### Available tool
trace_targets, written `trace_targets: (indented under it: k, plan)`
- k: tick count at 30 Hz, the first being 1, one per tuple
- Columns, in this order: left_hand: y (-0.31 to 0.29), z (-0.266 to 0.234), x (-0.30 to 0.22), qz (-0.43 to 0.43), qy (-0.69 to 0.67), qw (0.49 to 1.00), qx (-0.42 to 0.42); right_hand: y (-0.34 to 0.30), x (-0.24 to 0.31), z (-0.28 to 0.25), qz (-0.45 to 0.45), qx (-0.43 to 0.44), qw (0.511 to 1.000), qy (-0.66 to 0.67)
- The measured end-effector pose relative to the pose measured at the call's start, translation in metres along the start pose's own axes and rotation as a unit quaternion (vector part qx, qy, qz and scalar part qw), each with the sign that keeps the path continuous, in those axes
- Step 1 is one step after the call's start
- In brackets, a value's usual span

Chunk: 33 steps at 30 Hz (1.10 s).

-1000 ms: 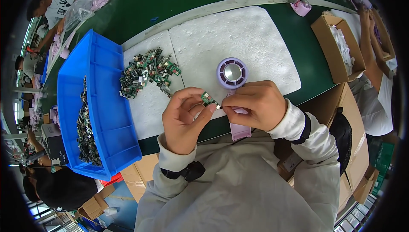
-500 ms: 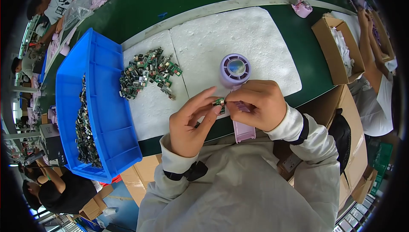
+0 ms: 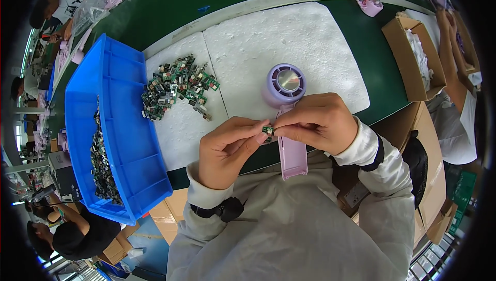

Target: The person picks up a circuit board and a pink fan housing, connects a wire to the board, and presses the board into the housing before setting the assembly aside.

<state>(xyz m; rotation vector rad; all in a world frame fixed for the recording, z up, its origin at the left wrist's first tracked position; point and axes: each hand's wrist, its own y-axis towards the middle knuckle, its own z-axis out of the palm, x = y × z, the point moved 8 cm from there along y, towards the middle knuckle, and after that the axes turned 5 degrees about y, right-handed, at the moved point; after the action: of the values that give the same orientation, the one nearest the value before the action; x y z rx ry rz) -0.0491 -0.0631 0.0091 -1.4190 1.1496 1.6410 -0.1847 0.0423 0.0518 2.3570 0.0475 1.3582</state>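
Observation:
A small green circuit board [image 3: 267,131] is pinched between the thumb and fingers of my left hand [image 3: 223,149]. The fingertips of my right hand [image 3: 323,123] are pressed together at the board's right edge; what they hold, if anything, is too small to make out. Just beyond my hands stands the round lavender fan head [image 3: 285,84], with a shiny disc in its middle. Its pale pink handle [image 3: 293,158] reaches toward me beneath my right hand, its hollow side showing. Part of the handle is hidden by my right fingers.
Loose circuit boards [image 3: 178,86] lie heaped on a white foam sheet [image 3: 279,33]. At the left stands a blue bin [image 3: 132,126] holding many more boards. An open cardboard box [image 3: 413,59] with white pieces is at the right. Other people work on both sides.
My left fingers, spread before, have closed in around the circuit board. My right hand has shifted slightly right and its fingers are straighter, leaving more of the pink handle in sight.

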Motion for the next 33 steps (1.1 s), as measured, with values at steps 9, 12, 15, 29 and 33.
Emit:
trace_targets:
  k: [9,12,15,29,33]
  plan:
    - [-0.007,0.005,0.000,-0.006,-0.009,1.000,-0.022,-0.003,-0.011,0.005,0.001,-0.004,1.000,0.016]
    - [-0.009,0.007,-0.003,-0.008,0.102,0.993,-0.060,-0.005,-0.008,0.004,0.000,-0.006,1.000,0.006]
    - [-0.004,0.004,-0.002,-0.007,0.097,0.990,-0.103,0.002,-0.007,0.001,0.067,-0.018,0.997,-0.038]
    - [0.000,-0.002,0.002,-0.027,0.059,0.989,-0.135,-0.010,0.022,0.013,-0.157,0.065,0.949,-0.266]
    - [-0.002,0.003,0.004,-0.054,0.038,0.988,-0.138,-0.012,0.023,0.012,-0.154,0.065,0.956,-0.240]
